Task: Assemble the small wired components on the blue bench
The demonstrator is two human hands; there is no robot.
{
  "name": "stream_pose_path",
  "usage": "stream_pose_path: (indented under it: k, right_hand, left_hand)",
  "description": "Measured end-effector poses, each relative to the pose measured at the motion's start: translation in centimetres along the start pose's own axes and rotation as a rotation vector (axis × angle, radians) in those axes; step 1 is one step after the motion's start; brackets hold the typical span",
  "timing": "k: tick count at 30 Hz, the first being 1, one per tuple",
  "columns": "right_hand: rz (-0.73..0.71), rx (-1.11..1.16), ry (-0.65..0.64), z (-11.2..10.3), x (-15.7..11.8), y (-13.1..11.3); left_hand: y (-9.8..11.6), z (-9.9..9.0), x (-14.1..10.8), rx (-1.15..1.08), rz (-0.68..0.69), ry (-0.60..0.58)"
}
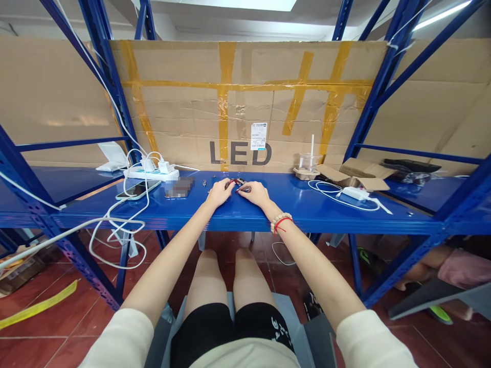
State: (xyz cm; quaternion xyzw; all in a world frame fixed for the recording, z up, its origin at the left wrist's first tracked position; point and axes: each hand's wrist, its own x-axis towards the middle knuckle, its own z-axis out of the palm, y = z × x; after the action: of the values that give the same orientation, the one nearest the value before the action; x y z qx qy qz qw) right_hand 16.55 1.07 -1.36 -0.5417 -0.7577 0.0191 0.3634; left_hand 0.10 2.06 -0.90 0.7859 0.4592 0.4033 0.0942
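Note:
Both hands rest close together at the middle of the blue shelf table [276, 204]. My left hand [221, 192] is closed, its fingers curled at a small dark item whose kind I cannot make out. Just to the right, my right hand [254, 192] is also closed, thumb and index finger pinched around something small and dark. Between and just beyond the fingertips lies a small dark piece with light and reddish parts [240, 181], too small to name. Tiny metal-looking bits [204, 183] lie left of my left hand.
At left are a power strip [169, 175] with white plugs, a phone [138, 189], a blurred flat item [179, 187] and looped white cables [115, 220]. At right stand a cup with a straw [308, 161], an open cardboard box [355, 174] and a white adapter [355, 193]. Taped cardboard [184, 112] rises behind.

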Motion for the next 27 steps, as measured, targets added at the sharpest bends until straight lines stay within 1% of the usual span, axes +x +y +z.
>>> stream_pose_path:
  k: [2,6,8,10,15,21,24,27]
  right_hand:
    - [0.017,0.049,0.028,-0.2,-0.1,-0.2]
    - [0.123,0.192,0.167,-0.3,0.0,-0.3]
    - [0.16,0.267,0.213,-0.1,0.3,0.0]
    - [0.16,0.333,0.214,0.2,0.5,0.3]
    - [0.153,0.444,0.157,0.5,0.8,0.6]
    - [0.225,0.639,0.204,0.1,0.8,0.1]
    - [0.247,0.729,0.216,0.3,1.0,0.2]
    - [0.286,0.866,0.196,0.4,1.1,0.1]
  left_hand:
    - [-0.1,0.0,0.1,0.001,-0.009,0.013]
    - [0.1,-0.2,-0.1,0.036,0.034,0.028]
    - [0.3,-0.2,-0.2,0.034,0.049,0.03]
    - [0.4,-0.2,-0.2,0.024,0.03,0.033]
    - [0.0,0.0,0.0,-0.029,-0.029,0.053]
    - [-1.1,0.4,0.5,-0.178,-0.08,0.125]
    - [-0.9,0.3,0.4,-0.201,-0.09,0.135]
    - [-0.3,0.0,0.1,-0.209,-0.071,0.115]
